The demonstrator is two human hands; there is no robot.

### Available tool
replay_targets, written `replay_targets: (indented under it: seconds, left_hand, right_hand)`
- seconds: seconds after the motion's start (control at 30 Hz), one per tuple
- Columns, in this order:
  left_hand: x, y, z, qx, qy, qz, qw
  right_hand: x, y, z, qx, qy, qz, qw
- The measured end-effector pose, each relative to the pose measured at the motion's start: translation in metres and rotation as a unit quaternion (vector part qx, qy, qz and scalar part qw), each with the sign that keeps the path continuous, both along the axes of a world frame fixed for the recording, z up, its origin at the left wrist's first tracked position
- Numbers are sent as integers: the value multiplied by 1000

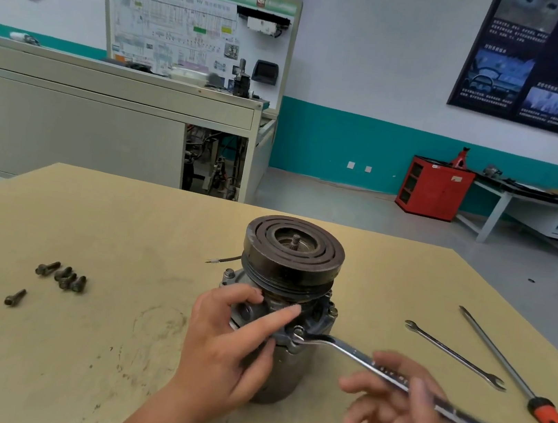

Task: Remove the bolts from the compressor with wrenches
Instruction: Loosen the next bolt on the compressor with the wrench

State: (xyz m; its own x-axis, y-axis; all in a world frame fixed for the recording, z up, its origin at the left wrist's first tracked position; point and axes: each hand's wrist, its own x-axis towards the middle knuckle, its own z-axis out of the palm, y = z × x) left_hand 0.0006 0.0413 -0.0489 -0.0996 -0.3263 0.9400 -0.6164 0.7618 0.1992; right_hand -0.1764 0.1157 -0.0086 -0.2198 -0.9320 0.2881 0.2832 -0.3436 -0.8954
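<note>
The compressor (291,278) stands upright on the table (123,224), its dark pulley on top. My left hand (232,342) rests against its left side, fingers spread over the housing below the pulley. A silver wrench (357,359) has its ring end on a bolt (298,331) at the compressor's front flange. My right hand (400,410) is under the wrench's shaft with fingers loosely spread and the thumb over it; the grip looks loose and blurred. Several removed bolts (65,277) lie in a cluster at the left, one more bolt (15,297) nearer me.
A second slim open-ended wrench (455,355) and a long screwdriver (516,381) with an orange-black handle lie on the table at the right. A thin cable (223,260) sticks out left of the compressor. Benches and a red cabinet stand beyond the table.
</note>
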Motion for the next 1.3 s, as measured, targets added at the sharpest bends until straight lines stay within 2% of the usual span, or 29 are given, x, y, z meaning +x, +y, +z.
replay_targets:
  seconds: [0.07,0.13,0.2,0.27,0.33,0.4,0.47,0.57,0.6,0.63,0.67,0.7,0.77,0.83,0.87,0.9,0.93,0.97,1.03,1.07,1.13,1.2,1.3]
  left_hand:
    - [0,0,-1,-4,-5,3,1000]
    - [0,-2,-3,-6,-5,1,1000]
    - [0,-2,-4,-5,-3,-7,1000]
    - [0,-2,-3,-7,-2,-12,1000]
    - [0,-1,-2,-9,0,-8,1000]
    - [-1,-1,-1,-5,8,0,1000]
    - [-1,-1,0,-2,18,3,1000]
    - [-1,-1,1,0,24,1,1000]
    - [-1,-1,1,0,23,3,1000]
    - [-1,-1,1,-1,21,4,1000]
    - [0,-1,1,-2,20,3,1000]
    - [0,-1,0,-3,20,1,1000]
    - [0,-1,1,-2,20,1,1000]
    - [0,-1,1,-3,16,4,1000]
    - [0,-1,1,-4,14,4,1000]
    - [0,-1,1,-5,13,4,1000]
    - [0,-1,1,-5,12,2,1000]
    - [1,-1,1,-4,11,0,1000]
    - [1,-1,1,-3,10,-5,1000]
    - [2,-1,1,-4,9,-7,1000]
    - [2,-1,1,-4,5,-9,1000]
    - [2,-1,1,-4,5,-11,1000]
    - [2,-1,1,0,5,-9,1000]
  right_hand:
    - [-9,-26,-4,18,-1,-42,999]
    - [-16,-49,-4,13,54,-40,998]
    - [-20,-71,2,32,66,-4,997]
    - [-13,-87,9,51,40,20,998]
    - [-7,-89,15,55,-94,30,994]
    - [-12,-76,14,41,-251,39,966]
    - [-22,-53,4,15,-307,31,951]
    - [-24,-24,-6,-34,-258,32,965]
    - [-23,-19,-13,-60,-274,87,956]
    - [-19,-15,-15,-110,-314,195,923]
    - [-14,-10,-7,-102,-292,175,935]
    - [-16,-2,-4,-62,-291,95,950]
    - [-18,4,-17,-84,-310,141,936]
    - [-14,5,-15,-61,-215,95,970]
    - [-9,2,-24,-60,-208,128,968]
    - [-5,1,-23,-67,-212,217,951]
    - [0,4,-22,-72,-207,256,942]
    - [4,5,-19,-48,-180,247,951]
    - [13,10,-18,45,-133,63,988]
    - [17,11,-13,63,-143,19,988]
    - [29,14,-5,52,-136,2,989]
    - [27,13,-8,32,-79,-15,996]
    - [19,11,-12,19,-64,7,998]
